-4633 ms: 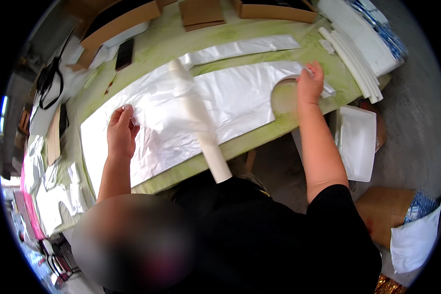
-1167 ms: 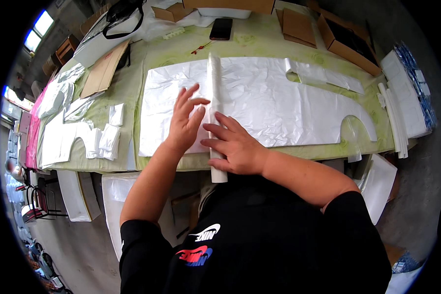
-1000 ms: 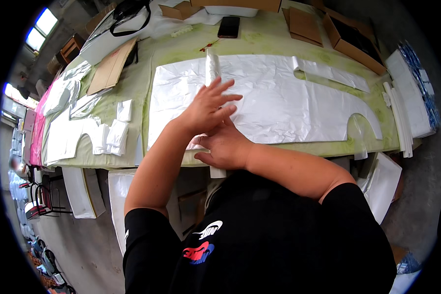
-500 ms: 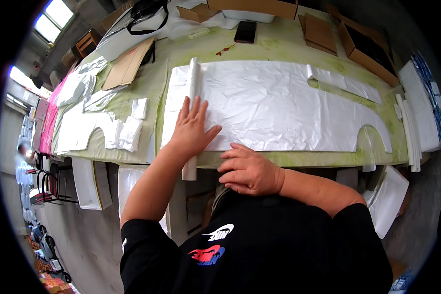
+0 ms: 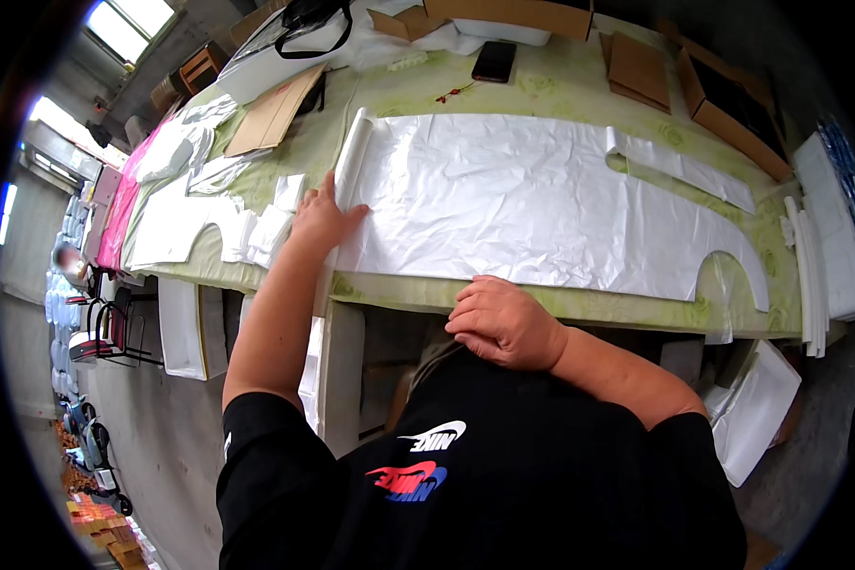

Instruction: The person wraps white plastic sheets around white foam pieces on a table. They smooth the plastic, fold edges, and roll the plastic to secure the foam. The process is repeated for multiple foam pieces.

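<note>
The left hand (image 5: 325, 224) has spread fingers against the white roll (image 5: 353, 157); rightward of them lies the sheet (image 5: 503, 199). The right hand (image 5: 509, 325) is curled; its grip I cannot tell. Even pressure should limit creases.

"How's the light on your feed?"

"Bright over the table (image 5: 565, 90). I see the window (image 5: 131, 27) at upper left burnt out to plain white, with gray dimness around it."

"Any glare?"

"Some. The plastic sheet (image 5: 503, 199) shines back at me along its creases, while the shirt (image 5: 560, 475) sinks to near-solid black and deep shadow fills the space under the table."

"Sharp?"

"In the middle, fairly. Toward the rim I get bowed edges, soft detail at far left and round black corners."
</note>
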